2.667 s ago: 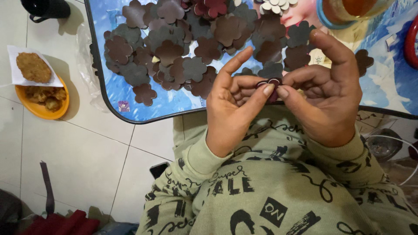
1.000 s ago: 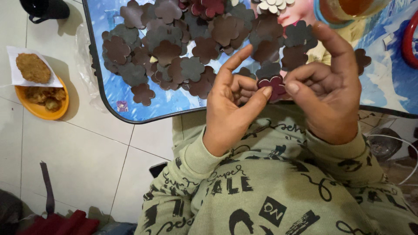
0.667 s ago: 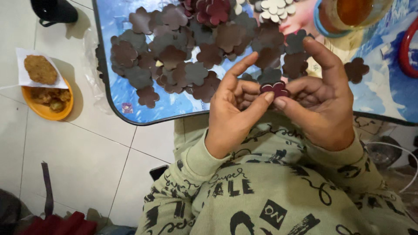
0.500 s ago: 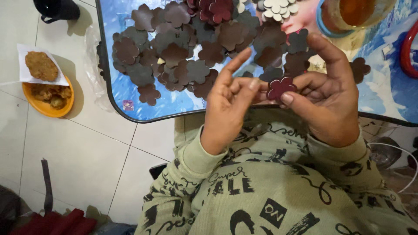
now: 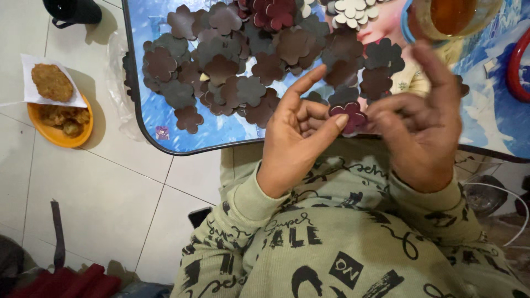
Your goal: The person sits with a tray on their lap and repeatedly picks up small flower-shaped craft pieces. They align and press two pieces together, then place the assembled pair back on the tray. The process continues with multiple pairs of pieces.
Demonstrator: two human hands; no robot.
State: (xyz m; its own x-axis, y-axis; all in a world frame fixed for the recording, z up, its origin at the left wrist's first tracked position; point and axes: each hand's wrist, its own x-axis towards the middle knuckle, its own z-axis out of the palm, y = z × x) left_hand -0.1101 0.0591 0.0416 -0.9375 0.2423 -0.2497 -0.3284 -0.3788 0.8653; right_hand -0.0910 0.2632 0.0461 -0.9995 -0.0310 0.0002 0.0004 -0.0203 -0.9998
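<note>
A small dark red flower-shaped cutout (image 5: 349, 115) is pinched between my two hands over the near edge of the blue picture-printed table (image 5: 160, 118). My left hand (image 5: 298, 140) grips it with thumb and fingers, the index finger sticking out. My right hand (image 5: 422, 129) holds its right side, slightly blurred. Just beyond lies a heap of brown flower cutouts (image 5: 243, 66), with several dark red ones (image 5: 270, 11) and white ones (image 5: 350, 10) at the far edge.
An orange bowl of fried food (image 5: 61, 118) sits on the tiled floor at left, with a patty on white paper (image 5: 51, 81) on it. A dark mug (image 5: 74, 10) stands beyond. A glass of amber drink (image 5: 450, 16) is on the table.
The cutout has stayed pinched between both hands and been turned between the fingers. The view shifted slightly, so the table and floor slid right.
</note>
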